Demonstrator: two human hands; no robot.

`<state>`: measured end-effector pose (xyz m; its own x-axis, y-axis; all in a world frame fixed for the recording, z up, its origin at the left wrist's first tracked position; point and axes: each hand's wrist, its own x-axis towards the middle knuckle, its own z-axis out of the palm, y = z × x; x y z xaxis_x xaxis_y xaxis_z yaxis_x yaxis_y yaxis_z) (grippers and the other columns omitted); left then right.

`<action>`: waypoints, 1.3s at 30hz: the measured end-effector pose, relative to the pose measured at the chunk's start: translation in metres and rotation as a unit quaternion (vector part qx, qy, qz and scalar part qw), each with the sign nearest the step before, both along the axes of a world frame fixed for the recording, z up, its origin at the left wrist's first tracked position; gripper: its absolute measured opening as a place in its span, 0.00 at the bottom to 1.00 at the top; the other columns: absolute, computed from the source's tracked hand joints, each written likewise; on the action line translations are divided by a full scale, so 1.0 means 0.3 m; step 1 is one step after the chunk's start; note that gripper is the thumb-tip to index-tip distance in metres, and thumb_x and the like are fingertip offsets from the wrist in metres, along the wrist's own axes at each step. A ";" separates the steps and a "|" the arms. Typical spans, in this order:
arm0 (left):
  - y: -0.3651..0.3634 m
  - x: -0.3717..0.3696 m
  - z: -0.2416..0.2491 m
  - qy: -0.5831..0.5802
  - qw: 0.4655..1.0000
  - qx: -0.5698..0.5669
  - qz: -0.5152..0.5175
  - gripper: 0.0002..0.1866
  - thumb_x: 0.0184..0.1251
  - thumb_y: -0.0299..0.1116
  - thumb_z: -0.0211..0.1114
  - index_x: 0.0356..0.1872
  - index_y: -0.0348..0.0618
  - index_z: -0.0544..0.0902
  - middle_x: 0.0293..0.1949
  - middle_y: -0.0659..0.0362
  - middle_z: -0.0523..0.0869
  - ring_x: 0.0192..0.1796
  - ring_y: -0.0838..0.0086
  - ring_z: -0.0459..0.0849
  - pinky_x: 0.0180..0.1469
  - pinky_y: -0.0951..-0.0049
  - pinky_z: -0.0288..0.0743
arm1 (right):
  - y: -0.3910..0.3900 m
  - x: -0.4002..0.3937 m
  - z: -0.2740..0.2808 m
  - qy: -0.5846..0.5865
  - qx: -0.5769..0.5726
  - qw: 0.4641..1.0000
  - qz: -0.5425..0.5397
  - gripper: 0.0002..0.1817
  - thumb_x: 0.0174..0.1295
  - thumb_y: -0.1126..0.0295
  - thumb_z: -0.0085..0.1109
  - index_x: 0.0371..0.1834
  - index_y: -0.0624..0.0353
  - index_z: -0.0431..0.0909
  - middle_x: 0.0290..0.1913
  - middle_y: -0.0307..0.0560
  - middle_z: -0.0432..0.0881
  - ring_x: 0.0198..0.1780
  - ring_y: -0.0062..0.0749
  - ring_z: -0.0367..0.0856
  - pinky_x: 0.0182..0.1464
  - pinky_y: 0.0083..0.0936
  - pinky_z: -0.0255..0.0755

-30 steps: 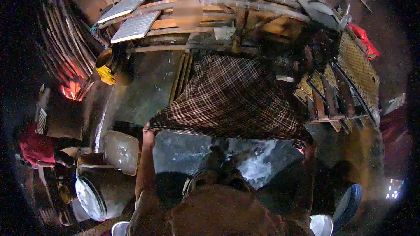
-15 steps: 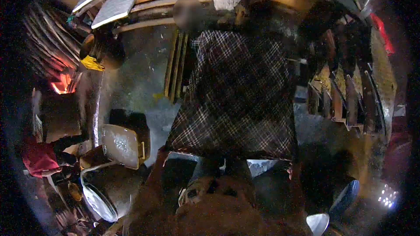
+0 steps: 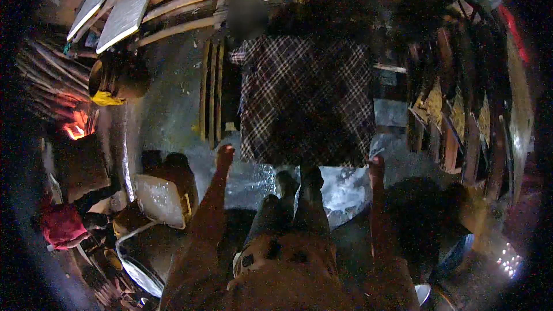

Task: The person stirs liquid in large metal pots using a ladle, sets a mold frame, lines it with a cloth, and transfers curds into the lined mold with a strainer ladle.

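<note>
A dark plaid cloth [image 3: 308, 101] with pale crossing lines stretches out in front of me, its near edge running between my hands. My left hand [image 3: 226, 153] is closed at its near left corner. At the near right corner, my right hand [image 3: 376, 165] is closed too; the fingers are small and dim. The cloth's far end runs into shadow, where a person [image 3: 247, 16] is partly visible.
To my left stand a pale-topped chair [image 3: 158, 197], a pot-like vessel [image 3: 118, 78] with something yellow, and a glowing fire [image 3: 78, 125]. A person in a red top [image 3: 62, 226] is at far left. Wooden frames [image 3: 455, 115] stand on the right, planks [image 3: 211, 92] ahead.
My hands have moved forward, away from my body, and the cloth's near edge has gone with them. More of the floor and my feet now show below it.
</note>
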<state>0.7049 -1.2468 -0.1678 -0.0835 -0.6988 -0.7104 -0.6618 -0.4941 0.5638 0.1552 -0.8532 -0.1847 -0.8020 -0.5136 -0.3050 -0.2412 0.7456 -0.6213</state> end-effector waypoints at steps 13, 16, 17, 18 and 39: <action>-1.071 -0.584 -0.427 0.110 0.966 -0.215 -0.094 0.23 0.68 0.38 0.51 0.64 0.47 0.66 0.63 0.56 0.69 0.61 0.65 0.69 0.53 0.57 0.69 | -1.068 -0.973 -0.295 -0.299 -0.073 0.951 -0.010 0.24 0.61 0.66 0.57 0.61 0.58 0.67 0.54 0.48 0.75 0.44 0.34 0.79 0.39 0.30 0.74; -1.223 -0.767 -0.412 0.075 0.985 -0.146 -0.045 0.21 0.69 0.38 0.51 0.61 0.46 0.70 0.63 0.55 0.69 0.64 0.64 0.68 0.57 0.53 0.68 | -1.215 -1.025 -0.354 -0.269 -0.064 0.961 -0.027 0.24 0.61 0.66 0.57 0.61 0.58 0.68 0.54 0.48 0.75 0.44 0.34 0.79 0.39 0.30 0.74; -1.257 -0.851 -0.395 0.063 0.994 -0.089 0.000 0.20 0.68 0.38 0.52 0.59 0.44 0.72 0.62 0.54 0.71 0.62 0.63 0.70 0.55 0.53 0.69 | -1.243 -1.048 -0.387 -0.265 -0.065 0.962 -0.031 0.24 0.61 0.66 0.57 0.61 0.58 0.68 0.54 0.48 0.75 0.44 0.34 0.79 0.39 0.30 0.74; -1.289 -0.921 -0.386 0.052 0.997 -0.032 0.044 0.19 0.67 0.37 0.53 0.56 0.43 0.74 0.61 0.54 0.72 0.61 0.63 0.72 0.54 0.53 0.71 | -1.250 -1.074 -0.441 -0.262 -0.066 0.962 -0.034 0.24 0.61 0.66 0.57 0.61 0.58 0.68 0.54 0.48 0.75 0.44 0.34 0.79 0.39 0.30 0.74; -0.655 -0.442 -0.354 -0.009 0.989 -0.145 -0.029 0.21 0.64 0.46 0.59 0.54 0.47 0.75 0.43 0.56 0.81 0.41 0.68 0.80 0.41 0.67 0.75 | -0.756 -0.628 -0.305 -0.243 -0.019 0.967 -0.071 0.23 0.62 0.65 0.56 0.59 0.59 0.68 0.53 0.48 0.75 0.42 0.33 0.80 0.39 0.30 0.75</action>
<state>0.5723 -1.4433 -0.2739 -0.1192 -0.8675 -0.4829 -0.6949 -0.2745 0.6647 -0.0330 -1.0799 -0.2761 -0.6322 -0.4271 -0.6465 0.1884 0.7246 -0.6629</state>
